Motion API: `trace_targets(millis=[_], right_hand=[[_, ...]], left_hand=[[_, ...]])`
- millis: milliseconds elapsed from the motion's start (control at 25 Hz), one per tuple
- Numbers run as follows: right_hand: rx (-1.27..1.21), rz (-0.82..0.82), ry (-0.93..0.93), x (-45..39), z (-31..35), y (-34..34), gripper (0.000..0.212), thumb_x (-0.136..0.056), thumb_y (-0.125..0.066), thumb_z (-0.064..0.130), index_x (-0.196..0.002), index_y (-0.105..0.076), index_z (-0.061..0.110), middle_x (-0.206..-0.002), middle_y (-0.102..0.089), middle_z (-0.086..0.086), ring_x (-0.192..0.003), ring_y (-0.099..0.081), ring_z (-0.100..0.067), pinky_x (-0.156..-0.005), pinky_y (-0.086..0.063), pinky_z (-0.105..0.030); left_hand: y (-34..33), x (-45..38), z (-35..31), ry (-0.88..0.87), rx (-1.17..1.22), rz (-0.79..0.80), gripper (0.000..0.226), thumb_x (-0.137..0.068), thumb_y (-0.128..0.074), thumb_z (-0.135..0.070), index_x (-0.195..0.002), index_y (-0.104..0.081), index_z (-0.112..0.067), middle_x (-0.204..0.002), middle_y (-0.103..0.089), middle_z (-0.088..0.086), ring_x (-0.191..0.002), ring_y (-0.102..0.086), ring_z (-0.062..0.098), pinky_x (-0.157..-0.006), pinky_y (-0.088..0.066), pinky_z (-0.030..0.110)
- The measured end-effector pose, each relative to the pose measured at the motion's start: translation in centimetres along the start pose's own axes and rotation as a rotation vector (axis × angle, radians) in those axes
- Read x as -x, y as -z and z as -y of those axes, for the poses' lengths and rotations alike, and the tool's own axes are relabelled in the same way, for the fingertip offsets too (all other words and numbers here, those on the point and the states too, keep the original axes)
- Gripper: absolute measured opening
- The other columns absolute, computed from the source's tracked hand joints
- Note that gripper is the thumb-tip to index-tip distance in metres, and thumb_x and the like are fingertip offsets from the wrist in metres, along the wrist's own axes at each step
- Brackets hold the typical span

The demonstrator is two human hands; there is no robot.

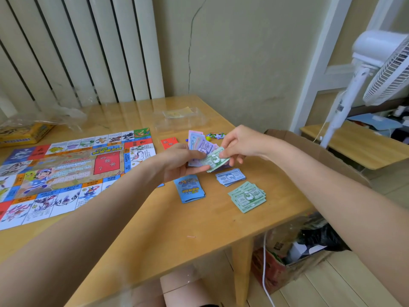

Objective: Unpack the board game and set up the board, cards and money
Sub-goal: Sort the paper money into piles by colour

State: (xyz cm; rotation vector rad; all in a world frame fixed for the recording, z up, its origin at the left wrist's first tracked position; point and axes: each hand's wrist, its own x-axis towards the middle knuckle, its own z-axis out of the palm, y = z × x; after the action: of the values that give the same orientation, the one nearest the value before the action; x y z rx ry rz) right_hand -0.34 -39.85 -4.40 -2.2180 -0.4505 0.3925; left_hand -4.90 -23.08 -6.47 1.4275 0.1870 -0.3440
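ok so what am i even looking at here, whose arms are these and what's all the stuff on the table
There is no machine here. One camera is worn on a person's head and looks forward and down, so the two bare arms reaching in from the bottom belong to the wearer.

The left hand grips a fanned bundle of purple and pink paper play notes. The right hand pinches one green paper note at that bundle.

On the light wooden table lie the colourful unfolded game board, a stack of blue cards, a pile of blue notes, a pile of green notes, a red card and some small coloured game pieces. A yellow game box sits at the far left. A white standing fan is off to the right.
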Motion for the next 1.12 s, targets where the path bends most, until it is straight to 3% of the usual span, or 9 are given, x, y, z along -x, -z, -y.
trace_targets(millis=[200, 360, 520, 640, 840, 1120], right_hand=[[-0.052, 0.061, 0.002, 1.8, 0.4, 0.3, 0.019, -0.086, -0.057, -0.007, -0.103, -0.054, 0.002, -0.056, -0.058, -0.006, -0.035, -0.050, -0.002, -0.038, -0.038, -0.013], [-0.037, 0.104, -0.001, 3.3, 0.3, 0.7, 0.026, -0.084, -0.058, -0.009, -0.106, -0.051, 0.003, -0.063, -0.057, -0.008, -0.035, -0.052, -0.004, -0.039, -0.041, -0.014], [0.028, 0.129, -0.005, 4.2, 0.0, 0.9, 0.011, -0.082, -0.068, 0.003, -0.084, -0.058, 0.007, -0.047, -0.058, 0.006, -0.040, -0.057, -0.007, -0.038, -0.040, -0.015], [0.061, 0.093, 0.031, 4.9, -0.7, 0.9, 0.017, -0.080, -0.071, 0.011, -0.068, -0.060, 0.012, -0.050, -0.054, 0.005, -0.035, -0.046, -0.004, -0.038, -0.035, -0.015], [0.096, 0.088, 0.048, 5.4, -1.7, 0.8, 0.021, -0.076, -0.076, 0.020, -0.065, -0.060, 0.012, -0.049, -0.050, 0.000, -0.035, -0.036, -0.007, -0.040, -0.031, -0.015], [0.135, 0.172, -0.009, 6.0, -3.2, 0.9, 0.023, -0.081, -0.071, 0.024, -0.062, -0.064, 0.013, -0.041, -0.046, 0.004, -0.034, -0.034, -0.005, -0.042, -0.028, -0.017]], left_hand=[[-0.4, 1.4, 0.2, 0.063, -0.166, 0.107, 0.012, -0.091, -0.055, -0.006, -0.099, -0.063, -0.002, -0.083, -0.072, 0.010, -0.069, -0.071, 0.015, -0.058, -0.057, 0.018], [-1.1, 2.1, 0.1, 0.026, -0.206, 0.033, 0.010, -0.087, -0.060, -0.001, -0.090, -0.065, -0.008, -0.074, -0.072, 0.001, -0.059, -0.069, 0.007, -0.054, -0.055, 0.016], [-2.1, 3.1, 0.6, 0.009, -0.260, 0.063, 0.015, -0.084, -0.062, 0.004, -0.084, -0.065, -0.011, -0.065, -0.071, -0.004, -0.056, -0.067, 0.004, -0.056, -0.055, 0.015], [-3.1, 3.5, 1.1, -0.003, -0.256, 0.078, 0.010, -0.086, -0.061, -0.003, -0.085, -0.064, -0.012, -0.067, -0.071, -0.003, -0.057, -0.067, 0.004, -0.056, -0.056, 0.016], [-3.8, 3.2, 1.5, -0.042, -0.296, -0.044, 0.006, -0.083, -0.067, -0.011, -0.079, -0.065, -0.015, -0.061, -0.067, -0.004, -0.047, -0.062, 0.002, -0.044, -0.050, 0.013], [-3.1, 2.8, 1.4, -0.043, -0.341, -0.059, 0.010, -0.089, -0.062, -0.019, -0.086, -0.062, -0.010, -0.070, -0.072, 0.001, -0.057, -0.067, 0.006, -0.049, -0.053, 0.015]])
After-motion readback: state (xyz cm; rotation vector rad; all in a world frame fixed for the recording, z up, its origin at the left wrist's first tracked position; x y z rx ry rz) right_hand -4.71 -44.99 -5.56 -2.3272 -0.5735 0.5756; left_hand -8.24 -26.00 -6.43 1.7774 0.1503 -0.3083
